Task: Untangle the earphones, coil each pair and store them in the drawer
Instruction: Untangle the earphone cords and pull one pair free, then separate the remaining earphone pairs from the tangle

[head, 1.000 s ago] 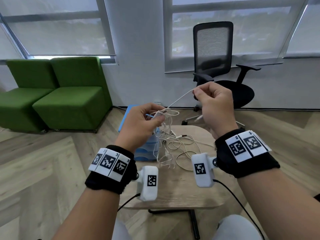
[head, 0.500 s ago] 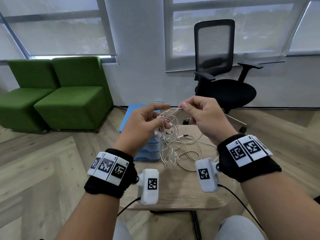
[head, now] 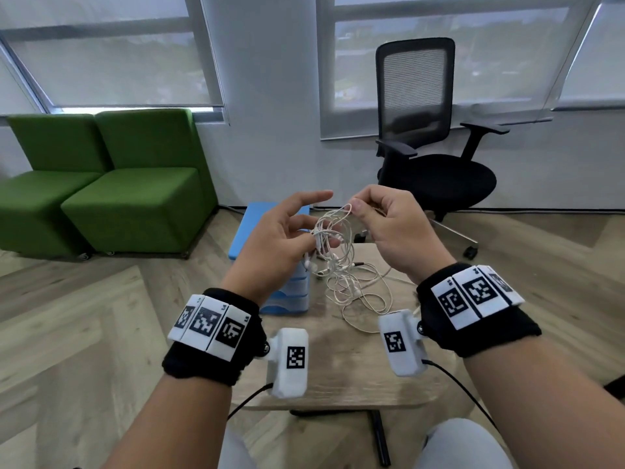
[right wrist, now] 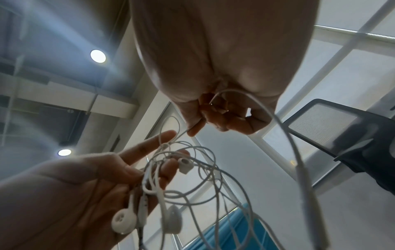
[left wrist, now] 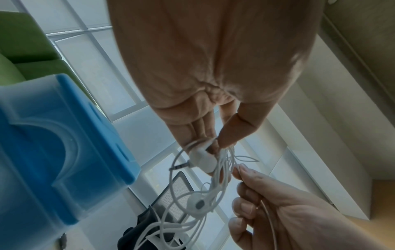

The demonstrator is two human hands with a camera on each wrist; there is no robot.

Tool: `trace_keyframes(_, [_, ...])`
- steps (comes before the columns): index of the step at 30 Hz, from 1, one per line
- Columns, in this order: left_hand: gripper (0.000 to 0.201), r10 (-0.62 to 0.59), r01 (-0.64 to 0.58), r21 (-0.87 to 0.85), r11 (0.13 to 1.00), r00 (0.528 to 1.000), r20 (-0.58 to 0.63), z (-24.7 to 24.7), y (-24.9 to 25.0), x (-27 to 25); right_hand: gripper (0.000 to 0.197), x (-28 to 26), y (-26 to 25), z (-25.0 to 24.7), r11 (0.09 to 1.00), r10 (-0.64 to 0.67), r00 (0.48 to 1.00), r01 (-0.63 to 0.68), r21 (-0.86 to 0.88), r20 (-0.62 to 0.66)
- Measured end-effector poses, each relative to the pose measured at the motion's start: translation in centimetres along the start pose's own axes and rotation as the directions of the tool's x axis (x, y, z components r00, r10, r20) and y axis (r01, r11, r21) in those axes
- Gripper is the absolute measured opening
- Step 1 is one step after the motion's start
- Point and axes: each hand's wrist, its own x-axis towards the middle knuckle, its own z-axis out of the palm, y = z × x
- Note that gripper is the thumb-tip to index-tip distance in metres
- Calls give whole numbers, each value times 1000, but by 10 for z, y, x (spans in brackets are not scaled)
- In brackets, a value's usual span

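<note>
A: Surface first. We see a small light wooden table (head: 341, 377) on herringbone wood floor (head: 84, 319), green cube sofas (head: 111, 184) at left, a black mesh office chair (head: 426, 143) by the windows.

B: Edges? We have the blue plastic drawer unit (head: 287, 296) at the table's far left edge, drawers look closed. Near half of the tabletop is bare wood.

A: The tangled white wired earphones (head: 333, 245) hang between both hands, lower loops trailing onto the table beside the drawer unit.

B: Our left hand (head: 277, 245) pinches the bundle between thumb and middle fingers, index finger straight out. Our right hand (head: 392, 225), fingers curled, pinches one cable loop at the top.
</note>
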Motion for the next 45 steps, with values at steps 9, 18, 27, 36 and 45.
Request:
trace_keyframes(9, [46, -18, 15, -80, 997, 999, -39, -8, -14, 5, 15, -2, 0, 4, 997, 8, 1000, -6, 78, -20])
trace_keyframes(18, [41, -18, 18, -31, 999, 999, -29, -17, -20, 4, 34, -1, 3, 7, 995, -82, 996, 80, 61, 23])
trace_keyframes(27, [37, -22, 22, 0, 1000, 999, -49, -15, -24, 2, 26, -7, -6, 13, 999, -17, 1000, 18, 28, -18])
trace_keyframes(36, [29, -41, 37, -30, 999, 985, -166, -13, -29, 7, 17, -24, -21, 32, 965, -208, 978, 211, -158, 33])
trace_keyframes(45, [40, -30, 19, -57, 998, 980, -199, -4, -34, 10, 21, -30, -17, 43, 984, -12, 998, 0, -176, -67])
